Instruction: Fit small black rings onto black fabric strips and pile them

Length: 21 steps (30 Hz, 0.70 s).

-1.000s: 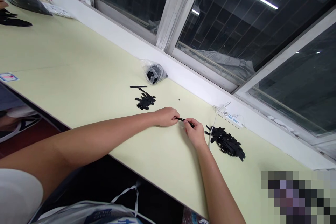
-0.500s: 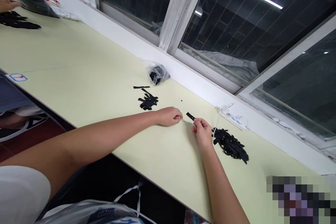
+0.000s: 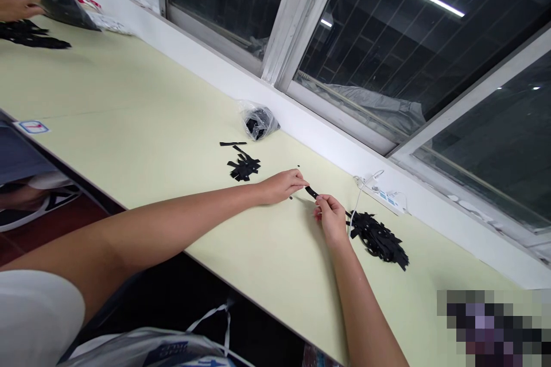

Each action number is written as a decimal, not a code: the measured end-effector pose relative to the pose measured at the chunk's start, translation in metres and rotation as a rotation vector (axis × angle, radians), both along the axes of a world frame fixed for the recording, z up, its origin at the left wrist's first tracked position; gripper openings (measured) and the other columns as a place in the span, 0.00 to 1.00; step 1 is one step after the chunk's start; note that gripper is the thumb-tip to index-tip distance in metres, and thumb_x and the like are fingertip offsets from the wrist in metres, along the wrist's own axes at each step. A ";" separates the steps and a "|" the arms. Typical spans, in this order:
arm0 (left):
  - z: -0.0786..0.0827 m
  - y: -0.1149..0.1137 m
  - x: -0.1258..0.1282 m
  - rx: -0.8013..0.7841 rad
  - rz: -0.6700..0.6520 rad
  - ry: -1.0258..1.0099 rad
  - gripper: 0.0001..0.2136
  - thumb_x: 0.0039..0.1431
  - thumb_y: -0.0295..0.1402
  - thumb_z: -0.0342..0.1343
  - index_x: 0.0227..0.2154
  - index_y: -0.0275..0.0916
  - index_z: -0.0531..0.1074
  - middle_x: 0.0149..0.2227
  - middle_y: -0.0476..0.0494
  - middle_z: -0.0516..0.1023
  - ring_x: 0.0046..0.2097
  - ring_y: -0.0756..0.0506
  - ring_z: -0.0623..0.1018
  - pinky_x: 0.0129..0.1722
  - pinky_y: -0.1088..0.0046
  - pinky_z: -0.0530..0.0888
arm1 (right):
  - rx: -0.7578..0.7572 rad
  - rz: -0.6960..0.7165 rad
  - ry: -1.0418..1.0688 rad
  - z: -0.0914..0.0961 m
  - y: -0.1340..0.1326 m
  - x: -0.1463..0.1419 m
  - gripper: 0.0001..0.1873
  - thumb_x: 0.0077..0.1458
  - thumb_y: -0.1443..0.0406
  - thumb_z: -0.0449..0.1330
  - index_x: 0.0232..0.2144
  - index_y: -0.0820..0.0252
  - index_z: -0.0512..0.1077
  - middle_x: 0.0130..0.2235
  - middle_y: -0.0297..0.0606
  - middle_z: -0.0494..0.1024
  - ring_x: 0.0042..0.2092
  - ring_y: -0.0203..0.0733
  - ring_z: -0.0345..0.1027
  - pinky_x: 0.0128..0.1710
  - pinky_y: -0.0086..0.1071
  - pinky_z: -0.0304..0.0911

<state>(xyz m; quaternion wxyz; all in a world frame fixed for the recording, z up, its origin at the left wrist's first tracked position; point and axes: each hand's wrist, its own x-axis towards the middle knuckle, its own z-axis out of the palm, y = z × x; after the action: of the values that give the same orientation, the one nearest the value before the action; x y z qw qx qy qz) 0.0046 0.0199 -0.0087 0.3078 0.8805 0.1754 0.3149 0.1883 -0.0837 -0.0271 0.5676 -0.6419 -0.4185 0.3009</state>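
A short black fabric strip (image 3: pixel 311 191) with a small light spot on it stretches between my two hands. My right hand (image 3: pixel 330 217) is closed on its near end, thumb over the fingers. At the far end, the thumb and fingertips of my left hand (image 3: pixel 282 186) pinch the strip's tip. Two small dark round pieces lie on the table by my left hand: one piece (image 3: pixel 298 166) beyond it, another piece (image 3: pixel 291 198) just below its fingers. A large heap of black strips (image 3: pixel 381 239) lies right of my right hand. A smaller pile of strips (image 3: pixel 244 167) lies beyond my left forearm.
A clear plastic bag (image 3: pixel 259 122) with black contents rests near the wall. A single strip (image 3: pixel 233 143) lies beside it. A white cable runs from a power strip (image 3: pixel 387 199) past the large heap. At far left, another person's hand (image 3: pixel 17 0) is over black strips.
My left hand has gone from a curled fist to pinching the strip's far tip. A small dark piece now shows on the table below its fingers. My right hand has barely moved.
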 end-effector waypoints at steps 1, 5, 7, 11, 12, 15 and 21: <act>0.001 -0.001 0.000 -0.001 0.007 -0.028 0.16 0.68 0.36 0.46 0.50 0.38 0.76 0.47 0.39 0.74 0.44 0.47 0.74 0.46 0.71 0.69 | 0.001 0.000 0.007 0.000 0.000 0.000 0.16 0.46 0.52 0.63 0.31 0.57 0.72 0.21 0.29 0.69 0.23 0.36 0.62 0.20 0.29 0.57; 0.009 -0.005 0.000 -0.096 0.077 -0.130 0.12 0.64 0.36 0.53 0.43 0.37 0.76 0.40 0.43 0.77 0.40 0.47 0.74 0.41 0.71 0.70 | -0.003 0.012 0.045 0.000 0.000 -0.001 0.16 0.44 0.54 0.65 0.32 0.58 0.73 0.24 0.31 0.71 0.24 0.36 0.63 0.20 0.28 0.58; 0.012 -0.007 0.000 -0.132 0.085 -0.145 0.09 0.62 0.36 0.55 0.38 0.37 0.76 0.35 0.46 0.77 0.36 0.49 0.73 0.38 0.72 0.69 | -0.010 0.029 0.068 0.002 0.000 -0.002 0.15 0.43 0.56 0.65 0.33 0.59 0.74 0.26 0.32 0.72 0.25 0.35 0.63 0.21 0.28 0.58; 0.013 -0.009 -0.001 -0.139 0.023 -0.148 0.06 0.60 0.34 0.57 0.33 0.37 0.75 0.35 0.47 0.76 0.36 0.49 0.72 0.37 0.72 0.68 | -0.018 0.057 0.117 0.007 -0.002 -0.006 0.16 0.42 0.58 0.65 0.34 0.59 0.76 0.29 0.34 0.74 0.26 0.35 0.64 0.21 0.28 0.57; 0.012 -0.010 -0.001 -0.137 0.001 -0.147 0.06 0.60 0.34 0.57 0.33 0.38 0.75 0.37 0.46 0.76 0.38 0.49 0.73 0.38 0.72 0.69 | -0.019 0.061 0.122 0.008 -0.003 -0.006 0.16 0.41 0.58 0.65 0.34 0.60 0.76 0.29 0.35 0.74 0.26 0.35 0.64 0.21 0.28 0.57; 0.010 -0.011 0.000 -0.146 -0.051 -0.136 0.04 0.58 0.33 0.59 0.33 0.38 0.77 0.47 0.43 0.76 0.48 0.46 0.74 0.46 0.70 0.69 | -0.021 0.078 0.119 0.009 -0.003 -0.008 0.17 0.41 0.58 0.65 0.35 0.60 0.76 0.28 0.34 0.74 0.26 0.35 0.65 0.22 0.28 0.58; 0.006 -0.011 0.000 -0.216 -0.130 -0.103 0.06 0.57 0.33 0.60 0.35 0.38 0.78 0.44 0.44 0.79 0.46 0.46 0.76 0.48 0.70 0.69 | -0.011 0.131 0.068 0.008 -0.003 -0.009 0.16 0.42 0.58 0.64 0.34 0.60 0.77 0.26 0.33 0.74 0.26 0.36 0.64 0.22 0.29 0.58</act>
<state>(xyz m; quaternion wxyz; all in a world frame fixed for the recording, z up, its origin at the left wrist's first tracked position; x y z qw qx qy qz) 0.0047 0.0091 -0.0023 0.4289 0.8345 0.1349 0.3184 0.1796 -0.0871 -0.0195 0.5569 -0.6058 -0.4385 0.3613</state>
